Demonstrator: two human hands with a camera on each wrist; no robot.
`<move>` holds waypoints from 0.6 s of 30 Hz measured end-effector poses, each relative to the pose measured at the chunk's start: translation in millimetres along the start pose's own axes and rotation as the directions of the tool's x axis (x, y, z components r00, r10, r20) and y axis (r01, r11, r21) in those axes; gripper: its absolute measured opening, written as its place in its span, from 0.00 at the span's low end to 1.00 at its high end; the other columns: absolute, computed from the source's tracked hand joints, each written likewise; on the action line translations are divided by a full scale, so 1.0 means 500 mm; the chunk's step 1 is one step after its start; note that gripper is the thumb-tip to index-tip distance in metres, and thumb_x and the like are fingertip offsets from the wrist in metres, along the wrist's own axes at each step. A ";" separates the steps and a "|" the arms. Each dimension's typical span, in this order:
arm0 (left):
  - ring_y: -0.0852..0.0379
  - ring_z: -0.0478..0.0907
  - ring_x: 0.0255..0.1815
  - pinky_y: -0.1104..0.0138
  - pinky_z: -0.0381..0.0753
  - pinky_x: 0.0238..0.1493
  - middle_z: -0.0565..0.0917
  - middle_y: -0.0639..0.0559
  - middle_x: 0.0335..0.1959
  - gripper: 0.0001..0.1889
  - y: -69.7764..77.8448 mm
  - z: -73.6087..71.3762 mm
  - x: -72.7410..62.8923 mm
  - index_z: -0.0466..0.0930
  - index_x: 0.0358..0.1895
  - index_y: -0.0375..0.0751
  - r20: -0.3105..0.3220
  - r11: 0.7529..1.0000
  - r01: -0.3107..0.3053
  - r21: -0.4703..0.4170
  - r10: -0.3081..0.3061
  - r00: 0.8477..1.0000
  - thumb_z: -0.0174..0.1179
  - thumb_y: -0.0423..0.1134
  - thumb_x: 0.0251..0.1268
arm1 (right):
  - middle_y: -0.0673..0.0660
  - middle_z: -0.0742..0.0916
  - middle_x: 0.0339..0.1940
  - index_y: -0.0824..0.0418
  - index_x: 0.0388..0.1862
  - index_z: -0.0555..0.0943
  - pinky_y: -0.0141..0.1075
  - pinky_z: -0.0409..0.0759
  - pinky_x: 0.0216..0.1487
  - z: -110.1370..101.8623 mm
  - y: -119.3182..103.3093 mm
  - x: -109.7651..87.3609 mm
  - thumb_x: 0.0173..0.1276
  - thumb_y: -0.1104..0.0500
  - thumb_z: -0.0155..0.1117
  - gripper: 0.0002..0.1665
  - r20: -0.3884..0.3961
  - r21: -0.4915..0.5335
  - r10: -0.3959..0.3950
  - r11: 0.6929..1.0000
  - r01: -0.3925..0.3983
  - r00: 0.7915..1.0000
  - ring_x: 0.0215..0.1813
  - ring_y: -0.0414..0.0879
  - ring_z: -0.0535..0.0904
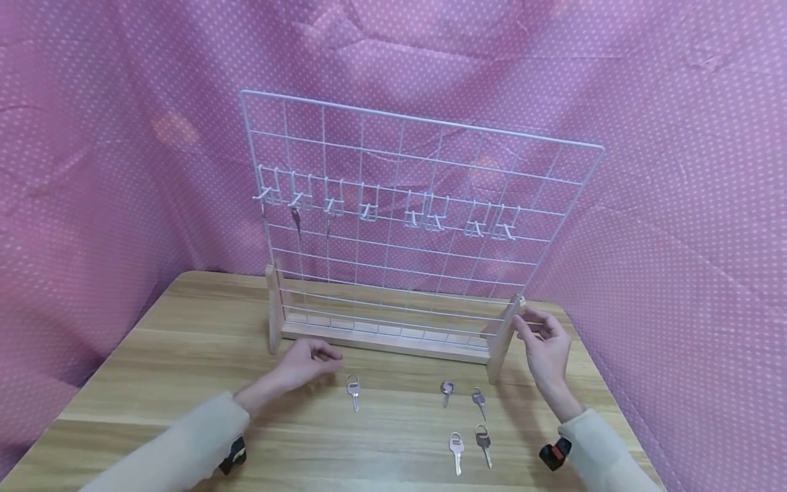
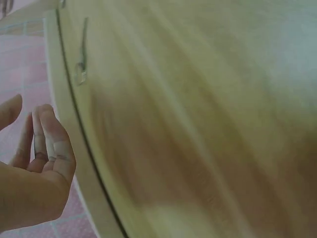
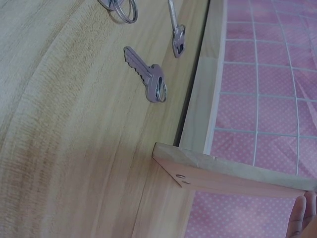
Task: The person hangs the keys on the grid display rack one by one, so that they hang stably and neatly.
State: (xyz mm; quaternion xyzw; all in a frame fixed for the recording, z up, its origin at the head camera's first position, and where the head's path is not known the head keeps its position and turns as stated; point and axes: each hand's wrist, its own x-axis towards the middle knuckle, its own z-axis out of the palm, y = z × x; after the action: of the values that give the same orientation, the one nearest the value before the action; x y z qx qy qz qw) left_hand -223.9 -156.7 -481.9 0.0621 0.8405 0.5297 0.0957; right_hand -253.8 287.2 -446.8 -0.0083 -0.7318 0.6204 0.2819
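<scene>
A white wire grid rack (image 1: pixel 418 162) stands on a wooden base (image 1: pixel 381 339), with several white hooks (image 1: pixel 369 211) in a row across it. My left hand (image 1: pixel 307 362) is low in front of the base's left part, empty, fingers loosely bent. Just right of it lies a key (image 1: pixel 353 389) with a ring. My right hand (image 1: pixel 547 348) is at the rack's right wooden support (image 3: pixel 233 173). Its fingertips are at the support's edge in the right wrist view; whether they press on it I cannot tell. Keys (image 1: pixel 296 220) hang from hooks at the left.
Several more keys with rings lie on the wooden table (image 1: pixel 184 355) toward the right, among them one key (image 1: pixel 456 447) near the front and another key (image 3: pixel 148 77) close to the base. Pink dotted cloth (image 1: pixel 123 171) surrounds the table at the back and sides.
</scene>
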 end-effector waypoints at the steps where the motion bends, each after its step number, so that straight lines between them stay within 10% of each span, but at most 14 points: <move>1: 0.54 0.82 0.34 0.69 0.83 0.30 0.89 0.44 0.39 0.12 -0.004 0.004 0.001 0.87 0.48 0.31 0.017 1.000 -0.004 -0.004 0.005 1.000 0.71 0.35 0.66 | 0.38 0.87 0.37 0.75 0.55 0.82 0.21 0.86 0.37 0.000 0.000 0.000 0.70 0.67 0.73 0.18 0.000 0.001 0.003 1.000 -0.003 1.000 0.34 0.31 0.84; 18: 0.59 0.79 0.29 0.72 0.81 0.26 0.89 0.44 0.35 0.13 -0.046 0.052 0.033 0.87 0.45 0.30 0.102 0.999 -0.046 0.009 0.045 0.994 0.74 0.33 0.61 | 0.38 0.87 0.37 0.76 0.54 0.81 0.21 0.85 0.36 0.000 0.006 0.003 0.69 0.68 0.72 0.18 -0.002 0.008 0.003 1.000 -0.003 1.000 0.34 0.31 0.83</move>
State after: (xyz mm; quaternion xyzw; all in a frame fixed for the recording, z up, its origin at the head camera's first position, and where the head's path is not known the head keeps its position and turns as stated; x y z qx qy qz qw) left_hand -234.3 -140.2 -515.3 0.1089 0.8358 0.5232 0.1259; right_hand -256.0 288.3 -448.9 -0.0089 -0.7290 0.6238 0.2817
